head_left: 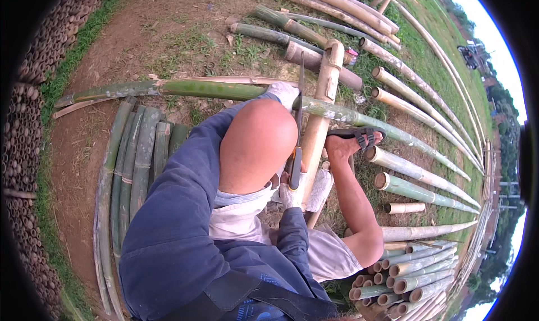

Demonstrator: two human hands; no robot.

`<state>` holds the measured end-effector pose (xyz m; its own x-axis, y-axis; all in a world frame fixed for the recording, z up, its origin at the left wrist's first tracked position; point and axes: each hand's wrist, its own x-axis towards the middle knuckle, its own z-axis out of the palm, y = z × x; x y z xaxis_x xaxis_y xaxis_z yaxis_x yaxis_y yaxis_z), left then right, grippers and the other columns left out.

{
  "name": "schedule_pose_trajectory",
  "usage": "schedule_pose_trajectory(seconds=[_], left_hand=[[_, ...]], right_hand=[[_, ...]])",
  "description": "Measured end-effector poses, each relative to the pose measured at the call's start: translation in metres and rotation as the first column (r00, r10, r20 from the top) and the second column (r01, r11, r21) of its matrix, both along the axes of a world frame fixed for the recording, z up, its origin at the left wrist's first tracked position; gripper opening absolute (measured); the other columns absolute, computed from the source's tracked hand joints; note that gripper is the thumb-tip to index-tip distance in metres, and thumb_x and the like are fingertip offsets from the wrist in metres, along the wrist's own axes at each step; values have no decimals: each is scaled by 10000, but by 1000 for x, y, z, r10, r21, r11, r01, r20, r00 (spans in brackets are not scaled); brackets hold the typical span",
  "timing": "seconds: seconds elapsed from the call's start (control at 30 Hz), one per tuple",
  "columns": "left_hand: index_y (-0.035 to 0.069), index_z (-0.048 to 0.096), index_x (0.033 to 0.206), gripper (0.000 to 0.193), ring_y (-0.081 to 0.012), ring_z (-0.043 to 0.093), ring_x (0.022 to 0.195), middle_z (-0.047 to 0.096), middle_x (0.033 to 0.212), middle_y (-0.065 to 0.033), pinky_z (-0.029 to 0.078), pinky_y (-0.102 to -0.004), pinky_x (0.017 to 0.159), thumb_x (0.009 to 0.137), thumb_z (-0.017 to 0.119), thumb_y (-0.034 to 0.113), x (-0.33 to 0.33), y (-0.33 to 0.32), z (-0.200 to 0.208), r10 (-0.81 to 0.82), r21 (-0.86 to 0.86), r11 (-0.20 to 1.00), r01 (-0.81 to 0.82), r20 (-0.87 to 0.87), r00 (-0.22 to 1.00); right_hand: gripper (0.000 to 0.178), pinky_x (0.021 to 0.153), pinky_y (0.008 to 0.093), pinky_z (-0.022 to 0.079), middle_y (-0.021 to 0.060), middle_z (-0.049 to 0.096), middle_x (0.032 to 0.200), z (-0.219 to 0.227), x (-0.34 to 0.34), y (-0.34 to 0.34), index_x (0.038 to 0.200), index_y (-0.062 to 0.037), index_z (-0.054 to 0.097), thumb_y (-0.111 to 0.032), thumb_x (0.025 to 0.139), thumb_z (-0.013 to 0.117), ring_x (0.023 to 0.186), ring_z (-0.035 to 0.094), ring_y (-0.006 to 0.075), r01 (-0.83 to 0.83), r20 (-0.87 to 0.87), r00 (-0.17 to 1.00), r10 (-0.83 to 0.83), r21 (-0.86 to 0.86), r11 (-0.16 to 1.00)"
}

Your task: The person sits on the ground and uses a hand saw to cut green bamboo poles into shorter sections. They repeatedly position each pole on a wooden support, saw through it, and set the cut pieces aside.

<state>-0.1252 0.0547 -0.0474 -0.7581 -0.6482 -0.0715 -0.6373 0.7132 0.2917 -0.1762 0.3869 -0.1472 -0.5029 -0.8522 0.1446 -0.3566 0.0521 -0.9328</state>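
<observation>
A long green bamboo pole [219, 89] runs across the scene, resting on a thick pale bamboo beam [317, 124]. My left hand [284, 93], in a white knit glove, grips the pole just left of the saw, behind my raised knee. My right hand [292, 193], gloved too, is closed around the black and orange handle of a handsaw [295, 166]. The saw's narrow blade points away from me and crosses the pole close to my left glove. My sandalled right foot [348, 141] presses near the beam, by the pole. How deep the blade sits cannot be made out.
Cut green bamboo lengths [137, 158] lie at the left. A stack of bamboo tubes [415, 273] is at the lower right, with several long poles [426, 169] spread over the grass. Piled short bamboo pieces [25, 135] line the far left edge.
</observation>
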Motion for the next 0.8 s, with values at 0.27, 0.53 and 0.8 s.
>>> schedule_pose_trajectory(seconds=[0.27,0.53,0.8], left_hand=[[121,828,1103,452,-398,800,1038,823,1083,-202,634,-506,909,725,862,367,-8,-28,18,-79,163,985,52,164,983],[85,802,1122,515,-412,783,1056,808,1093,-226,631,-512,923,713,838,396,-8,-36,1,-106,107,990,94,119,987],[89,821,1146,576,-393,782,1074,808,1124,-224,626,-502,942,700,871,450,-13,-44,5,-115,140,986,95,144,983]], right_hand=[[618,1190,370,443,146,588,1495,84,1,-24,1599,-1,470,-94,1015,649,1372,595,253,-3,195,981,-15,92,996],[622,1118,391,495,164,595,1449,71,10,-17,1577,-6,454,-13,980,630,1263,624,258,37,43,998,-38,19,999],[622,1159,390,476,173,596,1460,76,19,-21,1584,-5,459,15,986,629,1310,608,265,36,39,999,-37,16,999]])
